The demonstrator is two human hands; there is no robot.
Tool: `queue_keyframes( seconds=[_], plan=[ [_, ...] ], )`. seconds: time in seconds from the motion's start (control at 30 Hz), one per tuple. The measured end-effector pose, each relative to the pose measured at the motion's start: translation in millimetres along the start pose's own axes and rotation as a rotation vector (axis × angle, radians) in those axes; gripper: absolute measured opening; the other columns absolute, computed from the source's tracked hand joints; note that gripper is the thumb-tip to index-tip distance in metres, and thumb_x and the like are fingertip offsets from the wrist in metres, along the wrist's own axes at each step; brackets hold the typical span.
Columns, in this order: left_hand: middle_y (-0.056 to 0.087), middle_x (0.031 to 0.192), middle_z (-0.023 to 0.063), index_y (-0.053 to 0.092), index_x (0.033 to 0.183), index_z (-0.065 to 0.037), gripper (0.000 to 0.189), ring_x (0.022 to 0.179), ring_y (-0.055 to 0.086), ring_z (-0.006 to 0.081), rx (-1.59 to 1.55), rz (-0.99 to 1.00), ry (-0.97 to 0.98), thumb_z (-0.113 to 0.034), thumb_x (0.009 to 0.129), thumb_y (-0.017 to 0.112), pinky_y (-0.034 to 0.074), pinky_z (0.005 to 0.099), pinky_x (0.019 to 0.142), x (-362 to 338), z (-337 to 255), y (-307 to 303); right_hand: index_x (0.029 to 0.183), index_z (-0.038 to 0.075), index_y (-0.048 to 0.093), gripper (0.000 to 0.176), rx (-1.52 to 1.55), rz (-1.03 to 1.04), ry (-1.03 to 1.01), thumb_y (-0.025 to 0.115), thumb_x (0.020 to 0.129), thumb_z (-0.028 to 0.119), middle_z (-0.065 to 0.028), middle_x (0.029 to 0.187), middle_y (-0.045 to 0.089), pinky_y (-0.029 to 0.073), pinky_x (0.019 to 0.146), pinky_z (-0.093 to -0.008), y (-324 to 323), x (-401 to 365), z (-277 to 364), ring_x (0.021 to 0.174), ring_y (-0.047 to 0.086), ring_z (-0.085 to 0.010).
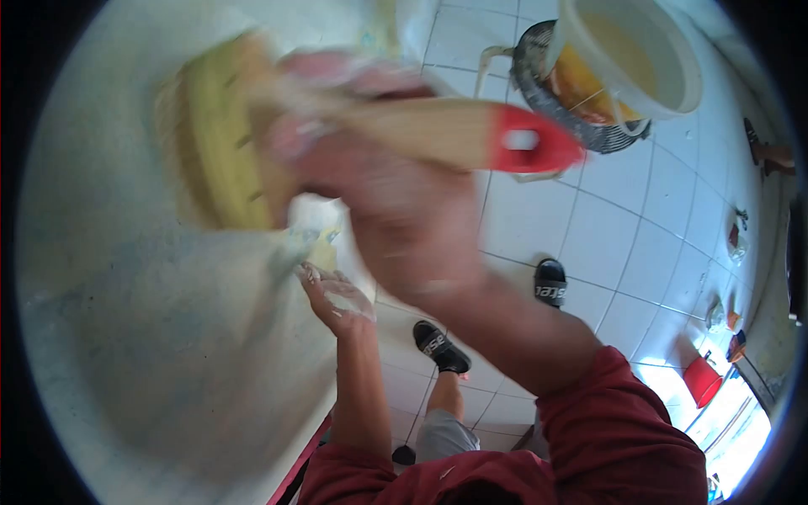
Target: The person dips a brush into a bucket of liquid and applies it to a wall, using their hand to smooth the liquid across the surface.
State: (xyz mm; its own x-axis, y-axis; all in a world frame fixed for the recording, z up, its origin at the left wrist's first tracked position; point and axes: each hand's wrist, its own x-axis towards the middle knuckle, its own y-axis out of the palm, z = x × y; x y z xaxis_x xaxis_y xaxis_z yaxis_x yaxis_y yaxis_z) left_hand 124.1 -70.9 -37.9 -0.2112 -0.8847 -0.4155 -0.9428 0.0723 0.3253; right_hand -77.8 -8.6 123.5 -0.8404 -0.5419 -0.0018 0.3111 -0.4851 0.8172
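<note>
My right hand (396, 194), blurred by motion, is wrapped around a wide flat brush (227, 135). The brush has a wooden handle with a red end, and its bristles point left toward a pale, patchy wall (151, 311). Whether the bristles touch the wall is not clear. Lower down, my left hand (341, 296) is held out beside the wall with the fingers extended and the palm turned up. White residue coats its palm and fingers.
At the upper right, a white bucket (682, 76) with pale liquid stands on a dark round grille-like support (532, 63). White tiles (539, 210) cover the floor. A red container (703, 380) lies at the far right, and another person's foot (770, 156) shows above it.
</note>
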Motion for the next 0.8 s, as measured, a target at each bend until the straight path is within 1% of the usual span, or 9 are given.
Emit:
queue_keyframes(
  seconds=[0.1, 0.17, 0.23, 0.3, 0.43, 0.57, 0.67, 0.77, 0.8],
  plan=[
    [-0.001, 0.161, 0.0079, 0.005, 0.154, -0.013, 0.074, 0.148, -0.002, 0.0247, 0.053, -0.02, 0.073, -0.04, 0.096, 0.044, -0.004, 0.041, 0.118, -27, -3, 60, 0.095, 0.002, 0.071, 0.014, -0.6, 0.055, -0.652, 0.069, 0.081, 0.004, -0.0094, 0.108, 0.064, 0.051, 0.084, -0.0311, -48, 17, 79, 0.097, 0.062, -0.0176],
    [0.001, 0.16, 0.0128, 0.008, 0.154, -0.012, 0.071, 0.148, -0.005, 0.0274, 0.159, 0.181, 0.082, -0.041, 0.098, 0.04, -0.002, 0.043, 0.118, -47, -7, 108, 0.101, 0.001, 0.065, 0.03, -0.039, 0.047, -0.191, 0.07, 0.08, 0.022, -0.0092, 0.094, 0.067, 0.052, 0.074, -0.0317, -42, 23, 166, 0.082, 0.065, -0.0224],
    [0.01, 0.159, 0.0129, 0.014, 0.152, -0.009, 0.065, 0.148, 0.005, 0.0275, 0.16, 0.271, 0.066, -0.035, 0.1, 0.041, 0.004, 0.0433, 0.119, -70, -7, 170, 0.123, -0.007, 0.052, 0.037, -0.334, 0.117, -0.37, 0.058, 0.088, 0.004, -0.0162, 0.113, 0.06, 0.054, 0.09, -0.0408, -89, 41, 222, 0.108, 0.062, -0.0266],
    [0.02, 0.157, 0.0132, 0.019, 0.151, -0.005, 0.06, 0.146, 0.015, 0.0279, 0.257, 0.456, 0.046, -0.029, 0.101, 0.043, 0.013, 0.0428, 0.118, -79, -1, 226, 0.124, -0.008, 0.05, 0.036, -0.59, 0.119, -0.421, 0.053, 0.09, 0.002, -0.021, 0.113, 0.062, 0.054, 0.091, -0.0422, -101, 54, 277, 0.111, 0.061, -0.0286],
    [0.024, 0.154, 0.0162, 0.023, 0.149, -0.001, 0.06, 0.144, 0.021, 0.0276, 0.4, 0.702, 0.197, -0.032, 0.102, 0.044, 0.02, 0.0399, 0.116, -116, 5, 328, 0.097, 0.004, 0.071, 0.019, -1.061, 0.174, -0.217, 0.068, 0.079, 0.0, -0.0093, 0.107, 0.066, 0.051, 0.084, -0.0301, -109, 81, 336, 0.096, 0.063, -0.0161],
    [0.026, 0.152, 0.023, 0.025, 0.148, 0.002, 0.058, 0.141, 0.027, 0.0268, 0.349, 0.775, 0.178, -0.024, 0.1, 0.047, 0.023, 0.0362, 0.114, -106, 42, 374, 0.095, 0.004, 0.067, 0.018, -1.213, 0.236, -0.087, 0.071, 0.078, 0.01, -0.0062, 0.097, 0.068, 0.051, 0.08, -0.0295, -150, 116, 321, 0.089, 0.065, -0.0156],
    [0.05, 0.133, 0.0183, 0.032, 0.144, 0.005, 0.051, 0.118, 0.05, 0.0205, 0.487, 0.801, 0.084, -0.014, 0.099, 0.045, 0.039, 0.0313, 0.101, -90, 68, 371, 0.1, 0.005, 0.069, 0.021, -1.468, 0.24, 0.167, 0.071, 0.078, 0.007, -0.0051, 0.103, 0.068, 0.051, 0.085, -0.0312, -168, 138, 300, 0.094, 0.064, -0.016],
    [0.053, 0.127, 0.0153, 0.031, 0.145, 0.003, 0.051, 0.112, 0.053, 0.0181, 0.638, 0.768, 0.213, -0.016, 0.1, 0.045, 0.042, 0.0309, 0.097, -84, 85, 362, 0.095, 0.006, 0.069, 0.018, -1.712, 0.365, 0.347, 0.074, 0.078, 0.013, -0.0048, 0.093, 0.069, 0.051, 0.08, -0.0301, -166, 153, 276, 0.088, 0.064, -0.0151],
    [0.053, 0.127, 0.0153, 0.031, 0.145, 0.003, 0.051, 0.112, 0.053, 0.0181, 0.654, 0.749, 0.213, -0.016, 0.1, 0.045, 0.042, 0.0309, 0.097, -85, 89, 362, 0.093, 0.007, 0.068, 0.022, -1.789, 0.473, 0.262, 0.075, 0.08, 0.024, -0.0053, 0.086, 0.069, 0.05, 0.078, -0.031, -182, 160, 265, 0.082, 0.064, -0.0165]
  ],
)
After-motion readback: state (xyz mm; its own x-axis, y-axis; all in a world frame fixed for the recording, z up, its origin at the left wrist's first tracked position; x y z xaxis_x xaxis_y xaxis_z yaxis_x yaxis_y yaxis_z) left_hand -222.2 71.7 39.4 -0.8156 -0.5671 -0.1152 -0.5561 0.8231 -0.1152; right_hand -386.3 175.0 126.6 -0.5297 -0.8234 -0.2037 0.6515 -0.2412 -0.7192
